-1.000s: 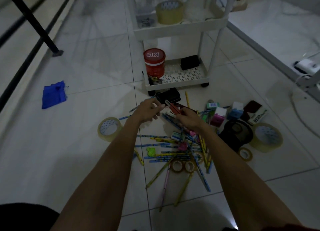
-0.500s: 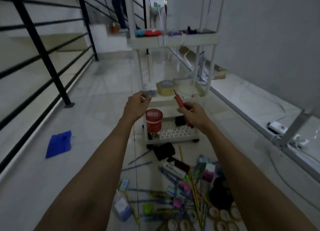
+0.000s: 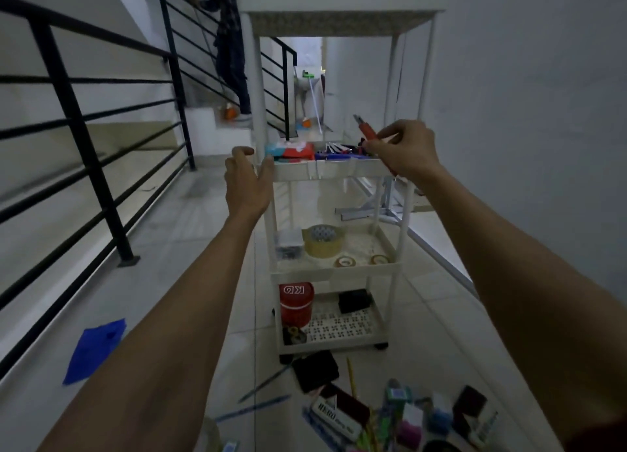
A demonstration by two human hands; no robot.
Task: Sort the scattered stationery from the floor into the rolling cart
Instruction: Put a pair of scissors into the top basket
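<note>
the right hand (image 3: 403, 149) pinches a red-handled cutter (image 3: 368, 133) between thumb and curled fingers, just above the right end of the rolling cart (image 3: 325, 173) at its second tier from the top. its metal tip points up and away from the cart. the left hand (image 3: 247, 177) hovers at the cart's left front post on the same tier, fingers loose and spread and holding nothing. whether the thumb touches the rim cannot be told.

on the cart's bottom tier a red canister (image 3: 296, 304) carries white letters that look like "kb" mirrored. on the floor in front of the cart a white box (image 3: 336, 417) reads "hero", with smaller print too blurred to read.

left of the cart bare tile runs out to a black railing (image 3: 84, 129), with a blue cloth (image 3: 95, 350) lying on it. right of the cart the wall stands near.

the tier under the hands holds red and blue items, blurred. the tier below has a tan tape roll (image 3: 322, 243). the stationery pile (image 3: 407, 421) in front of the cart is cut off by the frame's lower edge.
</note>
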